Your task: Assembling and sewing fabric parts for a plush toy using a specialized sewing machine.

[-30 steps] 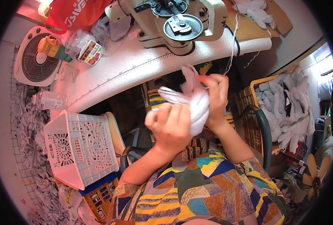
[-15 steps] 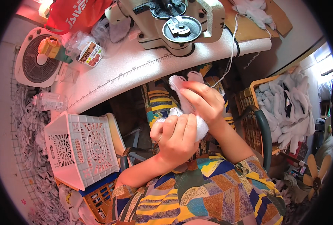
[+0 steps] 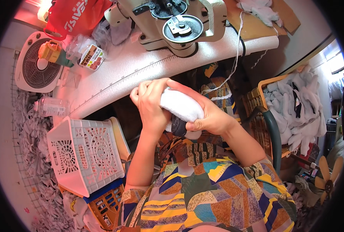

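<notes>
A white fleecy glove (image 3: 181, 103) is bunched between my two hands in front of my lap. Its upper side bulges out smooth and rounded, while a dark grey patch (image 3: 178, 127) shows underneath. Fingers of my left hand (image 3: 150, 102) wrap around its left end, hiding that part. On the other side my right hand (image 3: 215, 118) is closed on it, thumb along the lower edge and fingers over the far side. Beyond my hands, a sewing machine (image 3: 148, 41) with round metal discs (image 3: 183, 29) stands on the white worktable (image 3: 121, 73).
White thread (image 3: 239, 44) hangs off the table's right part. An orange basket (image 3: 261, 87) of white gloves (image 3: 296, 100) stands to the right beside a dark chair armrest (image 3: 272, 143). Leftward are a white plastic crate (image 3: 100, 154), a clear jar (image 3: 52, 106) and a box fan (image 3: 36, 62).
My hands have turned the glove over and bunched it, so its finger-like parts no longer show. The left hand has moved up and left, and dark fabric has come into sight.
</notes>
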A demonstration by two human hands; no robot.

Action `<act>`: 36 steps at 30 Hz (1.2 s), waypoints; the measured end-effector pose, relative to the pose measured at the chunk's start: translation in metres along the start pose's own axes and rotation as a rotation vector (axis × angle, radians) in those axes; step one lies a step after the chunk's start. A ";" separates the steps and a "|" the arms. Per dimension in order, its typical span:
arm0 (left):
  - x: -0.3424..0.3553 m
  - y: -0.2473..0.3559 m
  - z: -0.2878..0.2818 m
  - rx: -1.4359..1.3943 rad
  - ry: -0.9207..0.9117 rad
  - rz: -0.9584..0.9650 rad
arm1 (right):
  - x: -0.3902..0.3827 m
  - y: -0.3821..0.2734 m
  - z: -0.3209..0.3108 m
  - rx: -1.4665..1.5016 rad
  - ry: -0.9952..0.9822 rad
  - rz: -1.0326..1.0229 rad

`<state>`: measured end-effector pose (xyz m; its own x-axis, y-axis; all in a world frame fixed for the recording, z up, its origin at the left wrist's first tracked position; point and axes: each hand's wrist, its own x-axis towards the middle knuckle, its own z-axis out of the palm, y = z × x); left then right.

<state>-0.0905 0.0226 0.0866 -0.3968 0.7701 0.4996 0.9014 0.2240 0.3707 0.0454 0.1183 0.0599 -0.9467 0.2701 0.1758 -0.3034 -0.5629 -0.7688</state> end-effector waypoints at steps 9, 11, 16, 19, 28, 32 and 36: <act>-0.027 0.036 -0.009 0.149 0.169 0.199 | 0.004 0.014 -0.010 -0.323 0.569 -0.224; -0.055 0.055 0.005 0.205 0.176 0.308 | 0.007 0.023 -0.016 -0.869 0.780 -0.517; -0.050 0.042 -0.004 0.230 0.135 0.234 | -0.003 -0.004 -0.003 -1.653 0.648 -0.788; -0.044 0.042 -0.006 0.175 0.176 0.224 | -0.012 -0.013 0.008 -1.459 0.335 -0.796; -0.055 0.059 0.009 -0.118 0.133 0.281 | -0.005 0.005 -0.005 -1.201 0.553 -0.735; -0.052 0.062 0.004 -0.131 0.100 0.259 | 0.001 0.006 -0.008 -1.263 0.612 -0.743; -0.047 0.050 0.001 -0.153 0.020 0.176 | -0.005 0.007 -0.017 -1.140 0.546 -0.641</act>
<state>-0.0263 -0.0013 0.0812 -0.2408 0.7768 0.5819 0.9206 -0.0071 0.3904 0.0498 0.1265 0.0432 -0.4402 0.6457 0.6239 -0.1567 0.6290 -0.7615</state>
